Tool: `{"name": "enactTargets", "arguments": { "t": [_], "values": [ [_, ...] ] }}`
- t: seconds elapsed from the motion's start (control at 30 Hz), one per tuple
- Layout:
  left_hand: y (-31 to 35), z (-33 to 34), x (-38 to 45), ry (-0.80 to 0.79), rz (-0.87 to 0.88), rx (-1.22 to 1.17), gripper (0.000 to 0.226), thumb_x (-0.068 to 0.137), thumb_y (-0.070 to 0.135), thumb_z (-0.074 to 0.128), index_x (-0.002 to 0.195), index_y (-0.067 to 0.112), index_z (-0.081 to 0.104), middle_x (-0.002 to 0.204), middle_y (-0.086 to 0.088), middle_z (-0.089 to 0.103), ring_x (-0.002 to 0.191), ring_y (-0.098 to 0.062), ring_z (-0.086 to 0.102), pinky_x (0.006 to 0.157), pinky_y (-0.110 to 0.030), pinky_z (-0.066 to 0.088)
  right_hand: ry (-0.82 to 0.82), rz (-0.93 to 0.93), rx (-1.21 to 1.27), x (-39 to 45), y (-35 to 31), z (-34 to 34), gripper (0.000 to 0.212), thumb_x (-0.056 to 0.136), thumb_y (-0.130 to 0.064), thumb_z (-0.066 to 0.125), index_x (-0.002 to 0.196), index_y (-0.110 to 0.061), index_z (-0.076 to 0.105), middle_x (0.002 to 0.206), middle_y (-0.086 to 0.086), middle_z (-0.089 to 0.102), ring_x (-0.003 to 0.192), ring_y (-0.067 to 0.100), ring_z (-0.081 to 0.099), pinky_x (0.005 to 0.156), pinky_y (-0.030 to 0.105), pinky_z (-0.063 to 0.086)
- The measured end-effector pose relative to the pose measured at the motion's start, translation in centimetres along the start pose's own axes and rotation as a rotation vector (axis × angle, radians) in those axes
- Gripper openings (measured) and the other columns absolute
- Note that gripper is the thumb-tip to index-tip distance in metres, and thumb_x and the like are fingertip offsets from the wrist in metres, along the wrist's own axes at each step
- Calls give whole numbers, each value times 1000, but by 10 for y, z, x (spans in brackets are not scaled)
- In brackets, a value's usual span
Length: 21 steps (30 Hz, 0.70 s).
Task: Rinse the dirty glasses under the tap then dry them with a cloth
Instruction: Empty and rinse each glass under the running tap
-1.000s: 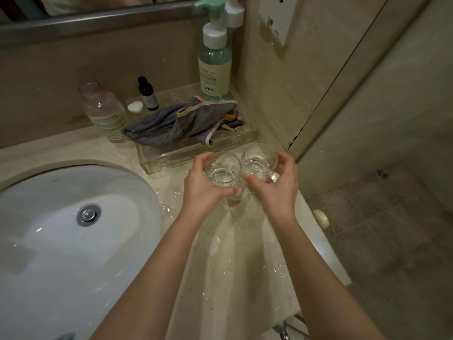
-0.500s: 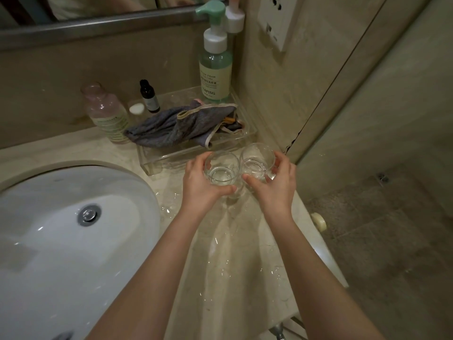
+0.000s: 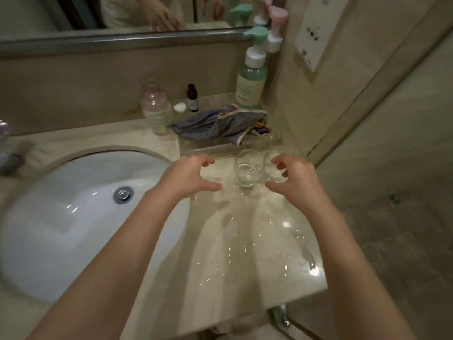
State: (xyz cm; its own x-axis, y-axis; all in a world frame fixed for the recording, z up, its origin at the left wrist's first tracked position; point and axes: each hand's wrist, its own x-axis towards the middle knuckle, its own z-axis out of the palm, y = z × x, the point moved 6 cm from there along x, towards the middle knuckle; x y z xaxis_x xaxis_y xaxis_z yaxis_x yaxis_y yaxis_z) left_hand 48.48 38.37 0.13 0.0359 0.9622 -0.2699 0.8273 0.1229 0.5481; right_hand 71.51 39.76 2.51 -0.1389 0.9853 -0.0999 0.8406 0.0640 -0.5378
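Two clear glasses stand side by side on the wet counter [image 3: 245, 231], in front of a clear tray. The left glass [image 3: 245, 169] is in full view. My right hand [image 3: 293, 179] partly covers the right glass [image 3: 278, 153], its fingers curved just in front of the glass and holding nothing. Over the counter to the left of the glasses, my left hand [image 3: 190, 176] hovers with loosely curved, empty fingers. A grey cloth [image 3: 215, 126] with a pale edge lies crumpled in the tray [image 3: 208, 149].
A white sink basin [image 3: 73, 217] with a metal drain [image 3: 123, 194] fills the left. The tap [image 3: 7, 146] shows blurred at the left edge. A pink bottle [image 3: 157, 111], a small dark bottle [image 3: 193, 98] and a green pump bottle [image 3: 251, 77] stand at the back. Wall and floor lie right.
Both hands have let go of the glasses, which now stand on the counter. My left hand moved left, away from its glass. The view has shifted left and up.
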Motion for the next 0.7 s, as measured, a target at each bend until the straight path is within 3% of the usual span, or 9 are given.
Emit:
{"name": "enactTargets", "arguments": {
  "t": [0.1,0.2,0.37,0.6,0.7],
  "values": [
    [-34,-37,-36,25,-30,53,68,70,48,82,129,24,57,122,5,60,112,-18,56,94,-42,49,-157,-84,-33,-5,-44,15,51,76,-15,80,124,-12,61,117,7,61,93,15,53,73,19,34],
    [-83,-73,-80,92,-103,39,64,72,44,82,128,24,58,122,4,60,113,-18,56,95,-41,48,-208,-124,-78,-11,-92,38,55,77,-22,80,127,-14,58,120,5,60,102,20,57,78,26,39],
    [-174,-127,-160,201,-196,-177,51,73,29,84,119,21,64,115,3,65,104,-12,58,85,-24,43,-255,-223,-43,-24,-194,95,55,75,-22,82,125,-15,60,121,7,60,102,22,57,76,29,42],
    [-310,-197,-247,274,-310,-227,65,69,36,84,127,17,61,124,1,62,114,-11,54,88,-25,41,-359,-356,-5,-57,-349,197,50,79,-25,78,124,-19,58,122,2,58,97,14,53,64,24,40],
    [-361,-223,-272,307,-350,-267,66,69,30,87,128,17,61,123,2,61,113,-9,53,87,-23,39,-400,-369,11,-66,-400,235,51,79,-24,78,126,-19,58,124,3,57,101,15,54,71,29,45]
  ]
}}
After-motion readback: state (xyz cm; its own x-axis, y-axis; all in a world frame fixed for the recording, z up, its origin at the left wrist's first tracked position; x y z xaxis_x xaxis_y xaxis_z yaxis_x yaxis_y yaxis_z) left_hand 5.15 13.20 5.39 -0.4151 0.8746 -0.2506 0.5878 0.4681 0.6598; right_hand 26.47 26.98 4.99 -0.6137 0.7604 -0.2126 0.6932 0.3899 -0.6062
